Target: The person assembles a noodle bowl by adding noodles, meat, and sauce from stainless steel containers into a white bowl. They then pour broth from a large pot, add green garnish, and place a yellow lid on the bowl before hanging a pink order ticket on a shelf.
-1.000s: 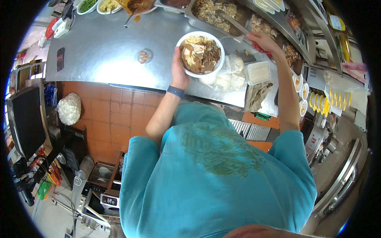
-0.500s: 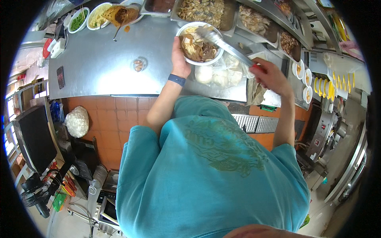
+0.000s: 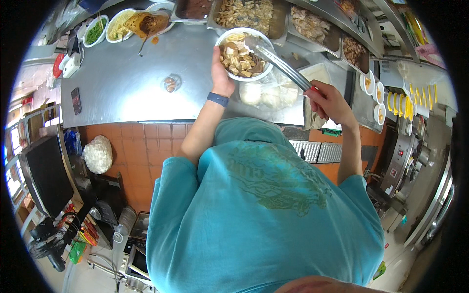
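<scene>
My left hand (image 3: 222,78) is wrapped round the near left side of a white bowl (image 3: 229,76), holding it up over the metal counter. Inside lie noodles, dark slices and pale brown chunks (image 3: 244,64). My right hand (image 3: 330,101) is closed on the red-ended handles of metal tongs (image 3: 281,63). Their tips reach over the bowl's right part, close above the food; whether they grip any of it I cannot tell. Just behind the bowl stands a metal tray of brown chunks (image 3: 246,17). Below it, a clear bag with round white things (image 3: 268,94) lies on the counter.
More trays with meat (image 3: 310,24) line the back right. Bowls of chopped greens (image 3: 95,32) and pale shreds (image 3: 118,27) stand back left, beside a tilted sauce container (image 3: 146,23). A phone (image 3: 76,101) and a clear cup (image 3: 171,83) rest on the counter (image 3: 122,73). White cups (image 3: 366,83) stand right.
More pale brown chunks now lie in the bowl, over the dark slices. My right hand has shifted slightly down and left with the tongs. My left hand keeps holding the bowl.
</scene>
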A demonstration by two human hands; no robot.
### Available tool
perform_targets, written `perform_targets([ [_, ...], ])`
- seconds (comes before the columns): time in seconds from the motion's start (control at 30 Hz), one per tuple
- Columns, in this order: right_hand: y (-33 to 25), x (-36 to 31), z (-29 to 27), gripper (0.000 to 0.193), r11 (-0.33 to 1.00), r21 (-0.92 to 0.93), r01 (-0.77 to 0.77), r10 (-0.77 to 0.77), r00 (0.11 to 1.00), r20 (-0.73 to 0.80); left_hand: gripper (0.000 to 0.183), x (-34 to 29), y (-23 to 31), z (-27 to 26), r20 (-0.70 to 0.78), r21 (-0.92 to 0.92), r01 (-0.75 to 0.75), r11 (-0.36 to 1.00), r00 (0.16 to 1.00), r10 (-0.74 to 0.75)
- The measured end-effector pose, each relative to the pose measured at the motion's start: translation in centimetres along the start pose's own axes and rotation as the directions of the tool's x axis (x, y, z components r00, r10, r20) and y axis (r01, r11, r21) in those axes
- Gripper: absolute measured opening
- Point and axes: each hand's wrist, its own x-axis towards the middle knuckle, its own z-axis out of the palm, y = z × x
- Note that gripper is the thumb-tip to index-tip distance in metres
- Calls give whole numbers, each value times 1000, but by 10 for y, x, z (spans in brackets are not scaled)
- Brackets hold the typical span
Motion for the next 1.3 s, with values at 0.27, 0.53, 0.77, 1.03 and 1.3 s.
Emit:
perform_targets([
  [0.27, 79, 29, -58, 36, 961, 266, 82, -5, 961, -278, 56, -15, -15, -9, 33, -20, 3, 1000, 999, -2],
  [0.53, 122, 168, -128, 35, 969, -105, -225, 176, 919, -352, 60, -105, -32, -6, -17, 125, 22, 992, 1000, -20],
  [0.77, 186, 51, -75, 29, 967, -221, 125, -253, 416, -873, 64, -181, -97, -10, -28, 220, 186, 958, 982, -184],
  [1.03, 356, -128, 128, 28, 913, 399, -92, 378, 561, -736, 69, -146, -191, -28, 145, 424, 570, 704, 725, -674],
  [1.3, 389, -299, 396, 22, 368, 927, -67, 929, -24, -370, 65, -133, -279, -51, -91, 778, 592, 212, 440, -893],
])
